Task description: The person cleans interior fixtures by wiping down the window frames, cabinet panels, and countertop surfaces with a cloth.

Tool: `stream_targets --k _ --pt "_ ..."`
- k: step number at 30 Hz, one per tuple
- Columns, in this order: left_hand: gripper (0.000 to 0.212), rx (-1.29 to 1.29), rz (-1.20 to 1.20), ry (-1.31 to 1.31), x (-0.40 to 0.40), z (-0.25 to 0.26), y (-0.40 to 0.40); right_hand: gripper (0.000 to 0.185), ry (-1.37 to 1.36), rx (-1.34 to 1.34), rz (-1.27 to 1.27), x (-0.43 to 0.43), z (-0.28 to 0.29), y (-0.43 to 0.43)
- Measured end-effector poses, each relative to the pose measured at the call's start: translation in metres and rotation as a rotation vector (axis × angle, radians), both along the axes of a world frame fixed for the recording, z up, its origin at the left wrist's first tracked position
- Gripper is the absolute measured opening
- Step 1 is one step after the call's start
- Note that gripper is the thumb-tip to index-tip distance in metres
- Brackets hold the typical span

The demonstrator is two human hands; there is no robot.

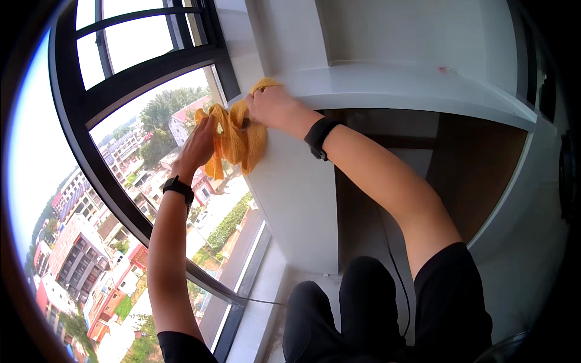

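A yellow-orange cloth (243, 138) hangs in loose folds where the window meets the white panel of a built-in unit. My right hand (271, 105) grips its upper right part, close to the corner of the white countertop (363, 81). At the cloth's left edge, my left hand (199, 140) holds the fabric in front of the glass, its fingers partly hidden by folds. Both wrists wear black bands.
The dark window frame (150, 66) runs along the left, with buildings far below outside. A white side panel (299, 204) stands beside a brown-lined open compartment (476, 168). One black cable (392, 263) trails near my knees; a thin cord (263, 301) crosses the sill. A small red-and-white scrap (445, 70) lies on the countertop.
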State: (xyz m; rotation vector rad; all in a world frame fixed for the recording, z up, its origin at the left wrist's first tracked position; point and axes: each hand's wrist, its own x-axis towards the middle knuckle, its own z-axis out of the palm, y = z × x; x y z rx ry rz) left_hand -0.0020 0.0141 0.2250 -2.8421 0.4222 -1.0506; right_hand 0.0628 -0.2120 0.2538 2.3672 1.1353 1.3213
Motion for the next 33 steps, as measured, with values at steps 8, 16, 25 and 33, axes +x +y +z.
stream_targets --k 8,16,25,33 --pt "0.059 -0.26 -0.017 -0.465 -0.007 0.031 0.008 0.032 -0.048 -0.016 -0.066 -0.033 0.007 -0.17" --pt "0.056 -0.114 -0.374 -0.155 -0.013 0.048 -0.164 0.04 -0.128 0.018 -0.44 -0.075 -0.006 -0.369" --pt "0.056 0.126 -0.362 0.022 0.013 0.06 -0.31 0.045 -0.208 0.049 -0.802 -0.107 -0.008 -0.495" --pt "0.05 0.108 -0.404 0.095 0.032 0.063 -0.334 0.038 -0.143 0.029 -0.769 -0.113 -0.004 -0.5"
